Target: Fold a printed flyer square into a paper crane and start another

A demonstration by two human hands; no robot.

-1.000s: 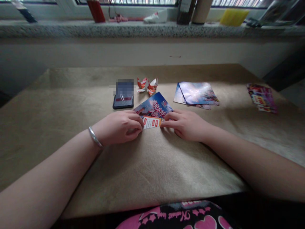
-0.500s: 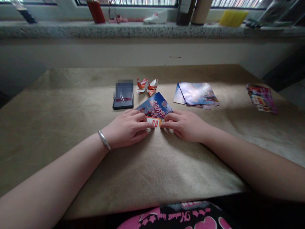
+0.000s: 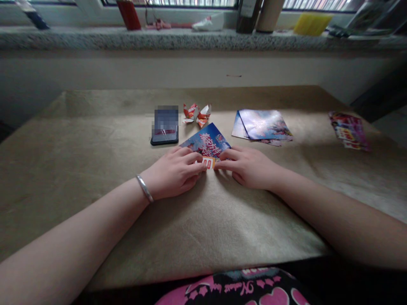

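Observation:
A blue printed sheet of paper (image 3: 208, 137) with pink lettering lies on the table, its pointed corner facing away from me. Its near edge is folded up into a white and orange strip (image 3: 209, 162). My left hand (image 3: 179, 171), with a silver bangle on the wrist, presses the left part of this fold, fingers closed over the paper. On the right end, my right hand (image 3: 249, 167) holds the fold with its index finger stretched along it and the others curled. Both hands hide the sheet's side corners.
Beyond the sheet lie a phone (image 3: 165, 127) and red-and-white folded paper pieces (image 3: 197, 114). To the right are a stack of printed sheets (image 3: 265, 125) and more colourful papers (image 3: 349, 131). A granite windowsill (image 3: 178, 41) holds a red can (image 3: 129, 15) and a yellow object (image 3: 312, 23).
My left hand has slid slightly right along the fold, covering more of the white strip. My right hand and the sheet stay in about the same place.

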